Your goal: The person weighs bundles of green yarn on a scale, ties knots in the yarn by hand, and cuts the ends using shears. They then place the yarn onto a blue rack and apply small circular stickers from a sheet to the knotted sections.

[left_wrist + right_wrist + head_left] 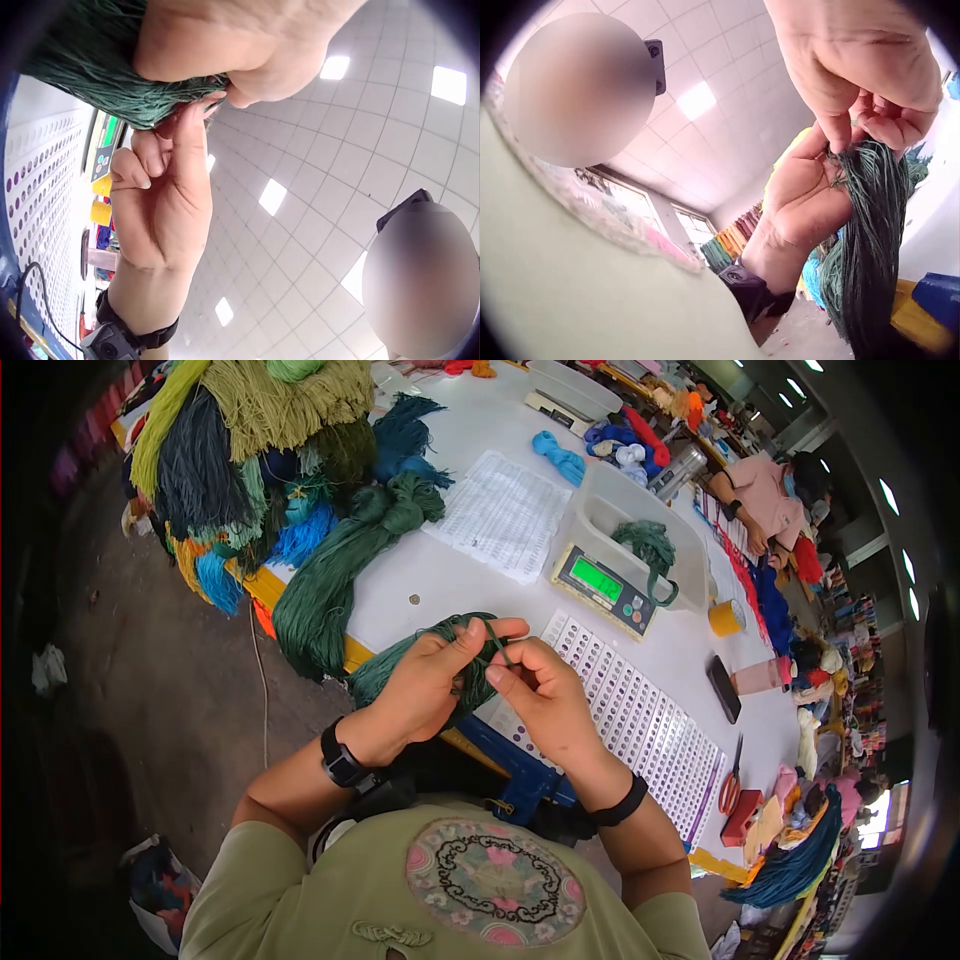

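With my left hand (pixel 420 682) I hold the green skein (pixel 378 676), draped below it; my right hand (pixel 550 698) pinches strands (pixel 497 641) at its top. I'd work gently, keeping tension even against snags. Beyond both hands, a scale (pixel 603 590) stands on the surface (pixel 480 598).

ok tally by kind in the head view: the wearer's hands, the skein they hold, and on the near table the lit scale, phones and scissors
left hand and right hand: 2
green skein: 1
scale: 1
phone: 1
scissors: 1
total: 6
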The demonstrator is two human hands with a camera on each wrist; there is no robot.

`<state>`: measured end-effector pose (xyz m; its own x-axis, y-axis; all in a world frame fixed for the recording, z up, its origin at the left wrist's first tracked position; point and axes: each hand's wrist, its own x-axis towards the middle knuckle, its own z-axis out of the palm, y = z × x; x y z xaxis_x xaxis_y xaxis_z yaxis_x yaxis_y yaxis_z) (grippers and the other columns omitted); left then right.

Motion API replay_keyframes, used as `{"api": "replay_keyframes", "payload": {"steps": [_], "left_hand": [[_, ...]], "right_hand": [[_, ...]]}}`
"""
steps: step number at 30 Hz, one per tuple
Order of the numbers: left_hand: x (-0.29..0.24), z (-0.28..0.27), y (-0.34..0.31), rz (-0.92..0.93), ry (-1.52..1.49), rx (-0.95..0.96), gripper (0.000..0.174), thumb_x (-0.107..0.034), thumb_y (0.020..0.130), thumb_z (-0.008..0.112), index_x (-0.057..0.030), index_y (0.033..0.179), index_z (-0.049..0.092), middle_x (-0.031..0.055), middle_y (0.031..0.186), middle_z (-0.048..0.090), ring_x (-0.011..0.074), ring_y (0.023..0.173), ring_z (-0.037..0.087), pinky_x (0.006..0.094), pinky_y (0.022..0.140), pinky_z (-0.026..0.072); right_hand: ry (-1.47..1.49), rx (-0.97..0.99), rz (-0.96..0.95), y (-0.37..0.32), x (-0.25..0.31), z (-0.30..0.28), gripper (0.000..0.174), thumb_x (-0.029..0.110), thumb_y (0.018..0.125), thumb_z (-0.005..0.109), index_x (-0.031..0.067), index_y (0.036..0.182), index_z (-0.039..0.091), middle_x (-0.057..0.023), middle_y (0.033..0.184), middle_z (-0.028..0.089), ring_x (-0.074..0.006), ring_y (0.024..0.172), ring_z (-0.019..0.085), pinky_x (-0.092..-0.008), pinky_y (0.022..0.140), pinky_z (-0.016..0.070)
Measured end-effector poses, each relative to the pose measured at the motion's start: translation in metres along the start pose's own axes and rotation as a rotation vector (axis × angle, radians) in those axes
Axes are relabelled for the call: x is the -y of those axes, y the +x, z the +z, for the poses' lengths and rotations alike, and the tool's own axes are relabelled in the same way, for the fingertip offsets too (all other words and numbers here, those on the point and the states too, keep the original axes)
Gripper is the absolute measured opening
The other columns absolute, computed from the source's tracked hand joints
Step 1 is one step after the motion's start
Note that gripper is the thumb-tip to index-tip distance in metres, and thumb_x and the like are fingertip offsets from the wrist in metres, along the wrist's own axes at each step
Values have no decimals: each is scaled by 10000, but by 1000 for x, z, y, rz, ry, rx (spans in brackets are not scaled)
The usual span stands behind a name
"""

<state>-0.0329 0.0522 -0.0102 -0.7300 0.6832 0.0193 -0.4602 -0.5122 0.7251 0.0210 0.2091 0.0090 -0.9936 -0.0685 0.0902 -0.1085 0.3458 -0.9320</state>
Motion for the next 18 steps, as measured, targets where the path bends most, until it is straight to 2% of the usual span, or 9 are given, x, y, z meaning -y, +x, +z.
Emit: {"api": "replay_keyframes", "payload": {"steps": [2, 4, 9, 10, 11, 13, 15, 16, 18], "left_hand": [[-1, -1, 0, 11, -48, -13, 513, -377, 995, 443, 39, 1291, 491, 100, 1160, 596, 163, 1068, 564, 311, 946, 431], [-2, 0, -3, 46, 30, -12, 422, -324, 980, 500, 26, 1213, 547, 91, 1139, 601, 157, 1033, 568, 306, 932, 433], [-2, -18, -9, 201, 311, -41, 213, -179, 971, 510, 10, 954, 608, 91, 948, 635, 143, 903, 579, 286, 831, 456], [-9, -20, -18, 119, 139, -24, 243, -210, 981, 495, 2, 926, 600, 102, 878, 633, 168, 799, 596, 293, 753, 481], [-18, -26, -31, -16, 72, -41, 291, -251, 989, 475, -7, 869, 578, 117, 820, 620, 202, 688, 591, 313, 654, 497], [-29, -49, -56, -38, 20, 141, 375, -325, 982, 469, -27, 766, 540, 161, 725, 577, 203, 590, 542, 264, 419, 413], [-36, -76, -86, -165, -16, 135, 414, -339, 956, 511, -33, 679, 530, 148, 670, 550, 198, 562, 523, 242, 361, 342], [-33, -96, -102, -212, -43, 72, 414, -339, 942, 529, -30, 668, 525, 145, 660, 545, 204, 554, 521, 245, 365, 334], [-25, -128, -136, -301, -7, -242, 403, -321, 938, 531, -31, 658, 520, 141, 664, 551, 216, 545, 521, 267, 385, 341]], "right_hand": [[64, 17, 124, 0, 12, -3, 120, 149, 964, 531, 35, 1001, 545, 13, 855, 511, -45, 569, 421, -210, 504, 375], [395, 26, 270, 0, 20, -5, 139, 169, 980, 504, 37, 1003, 544, 12, 833, 505, -45, 563, 417, -209, 507, 375], [381, 260, 318, 0, 17, -15, 157, 198, 990, 489, 52, 987, 547, 10, 809, 523, -45, 562, 437, -209, 502, 377], [314, 407, 382, 2, 33, -21, 136, 182, 980, 504, 54, 954, 542, 6, 800, 522, -45, 586, 482, -204, 509, 391], [303, 390, 385, 3, 48, -29, 136, 182, 980, 504, 54, 954, 542, 6, 800, 522, -45, 586, 482, -204, 509, 391], [434, 307, 370, 5, 73, -51, 131, 166, 967, 513, 47, 918, 534, -5, 786, 517, -74, 612, 536, -240, 583, 483], [641, 147, -16, 21, 91, -89, 191, 199, 972, 490, 17, 946, 544, -21, 769, 532, -141, 693, 572, -305, 687, 527], [638, 150, -156, 40, 95, -120, 201, 195, 980, 464, 12, 922, 523, -33, 768, 524, -185, 787, 594, -378, 808, 512], [460, 62, -260, 73, 122, -181, 206, 189, 997, 433, 25, 898, 507, -31, 752, 492, -180, 767, 545, -398, 879, 481]]}}
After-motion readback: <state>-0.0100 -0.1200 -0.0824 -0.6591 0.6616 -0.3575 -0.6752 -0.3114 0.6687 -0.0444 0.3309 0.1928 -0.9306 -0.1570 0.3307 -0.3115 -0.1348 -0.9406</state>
